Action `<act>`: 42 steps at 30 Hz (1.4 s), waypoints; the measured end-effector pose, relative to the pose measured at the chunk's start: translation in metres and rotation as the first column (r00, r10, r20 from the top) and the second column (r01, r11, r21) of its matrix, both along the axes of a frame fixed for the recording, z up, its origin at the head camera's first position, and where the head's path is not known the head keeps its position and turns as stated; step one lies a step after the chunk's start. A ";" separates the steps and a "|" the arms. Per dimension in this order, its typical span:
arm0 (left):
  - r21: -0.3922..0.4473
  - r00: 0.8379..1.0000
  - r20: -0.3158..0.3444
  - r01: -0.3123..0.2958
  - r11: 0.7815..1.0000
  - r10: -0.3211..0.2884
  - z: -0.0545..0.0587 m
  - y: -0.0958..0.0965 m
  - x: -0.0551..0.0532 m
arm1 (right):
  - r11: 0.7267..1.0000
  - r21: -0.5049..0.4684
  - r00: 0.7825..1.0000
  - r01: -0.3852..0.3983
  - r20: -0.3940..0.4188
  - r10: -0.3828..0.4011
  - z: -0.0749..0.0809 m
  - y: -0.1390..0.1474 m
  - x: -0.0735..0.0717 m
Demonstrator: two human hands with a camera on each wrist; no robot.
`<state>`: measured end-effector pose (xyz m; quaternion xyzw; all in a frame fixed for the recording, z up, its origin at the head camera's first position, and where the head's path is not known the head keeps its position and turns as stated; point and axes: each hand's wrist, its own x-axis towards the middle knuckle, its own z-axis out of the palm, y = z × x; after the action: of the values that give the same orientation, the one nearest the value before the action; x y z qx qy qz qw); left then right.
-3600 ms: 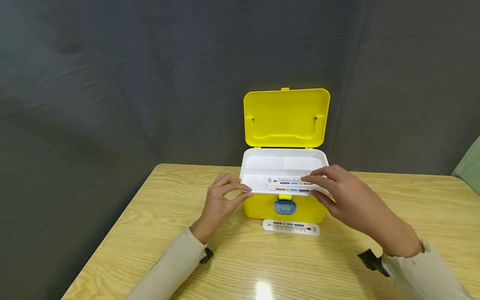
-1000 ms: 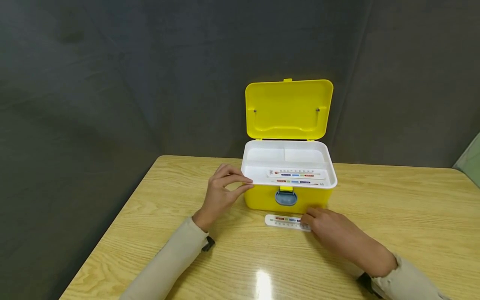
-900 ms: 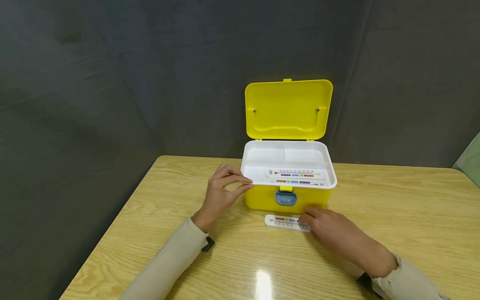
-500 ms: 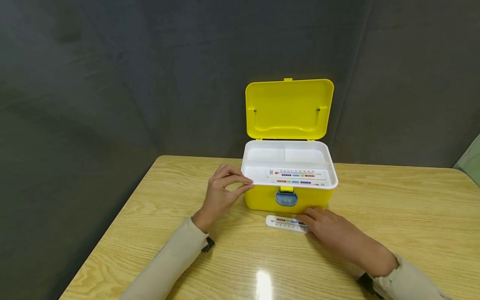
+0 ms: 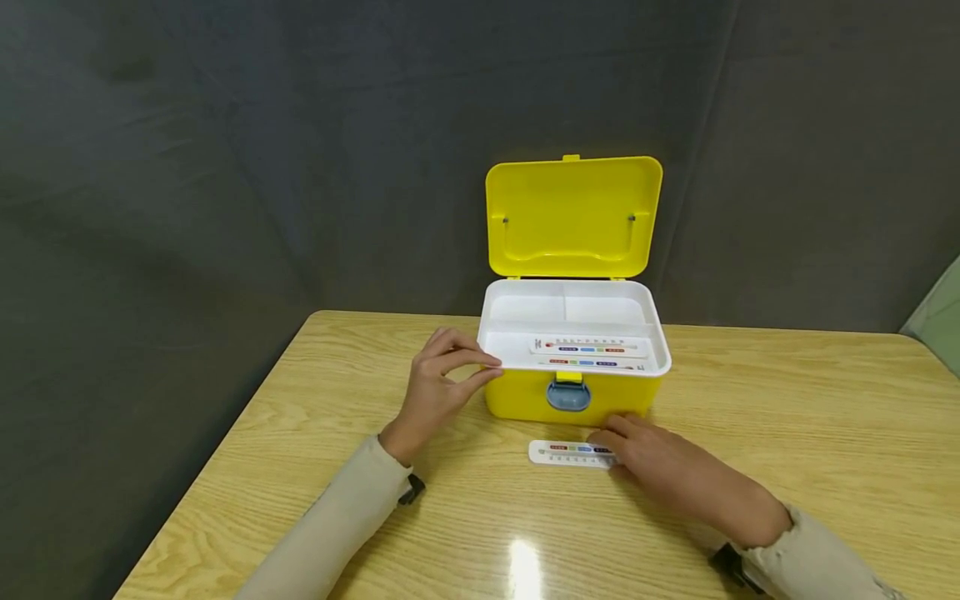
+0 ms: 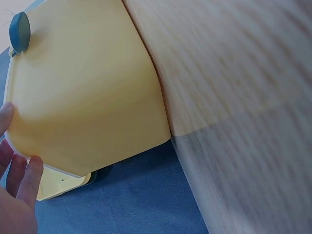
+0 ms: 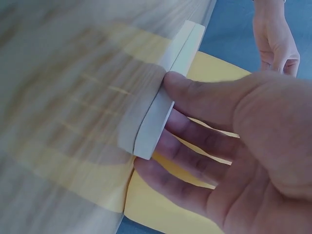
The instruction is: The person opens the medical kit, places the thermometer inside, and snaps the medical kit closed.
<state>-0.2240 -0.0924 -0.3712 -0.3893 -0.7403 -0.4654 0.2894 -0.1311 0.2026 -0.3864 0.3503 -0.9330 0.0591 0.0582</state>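
Near the tabletop's (image 5: 450, 533) far edge, the yellow box (image 5: 525, 398), rim pinched by the left hand (image 5: 438, 392), could be dragged by tugging. By the right hand (image 5: 667, 467), farther from that edge, the thermometer (image 5: 570, 452) is pinched at one end; if tilted, it could be dropped.

Lt-brown wood-grain table (image 5: 442, 542), dk grey cloth (image 5: 337, 167) behind, pale green item (image 5: 940, 323) far R.
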 end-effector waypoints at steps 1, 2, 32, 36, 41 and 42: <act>-0.001 1.000 0.003 -0.001 1.000 0.001 0.000 0.000 0.000 | 1.000 -0.005 1.000 -0.003 0.000 0.003 0.000 0.000 0.000; -0.002 1.000 0.005 -0.003 1.000 0.003 0.000 0.000 0.000 | 1.000 -0.009 1.000 -0.006 -0.003 0.006 0.000 0.000 0.000; 0.016 1.000 -0.018 0.016 1.000 -0.016 -0.002 0.001 -0.001 | 0.997 0.014 0.990 -0.071 -0.124 0.072 0.002 -0.007 0.004; 0.017 1.000 -0.013 0.018 1.000 -0.018 -0.001 0.001 -0.001 | 0.997 0.006 0.989 -0.071 -0.133 0.072 0.004 -0.007 0.004; 0.012 1.000 -0.009 0.016 1.000 -0.016 -0.001 0.000 -0.001 | 0.998 -0.001 0.989 -0.055 -0.140 0.055 0.008 -0.006 0.006; 0.011 1.000 -0.007 0.015 1.000 -0.015 -0.001 0.000 -0.001 | 0.998 0.000 0.988 -0.055 -0.143 0.054 0.008 -0.006 0.005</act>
<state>-0.2248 -0.0922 -0.3718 -0.3947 -0.7338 -0.4703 0.2907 -0.1257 0.1965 -0.3779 0.3789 -0.9163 0.0375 0.1240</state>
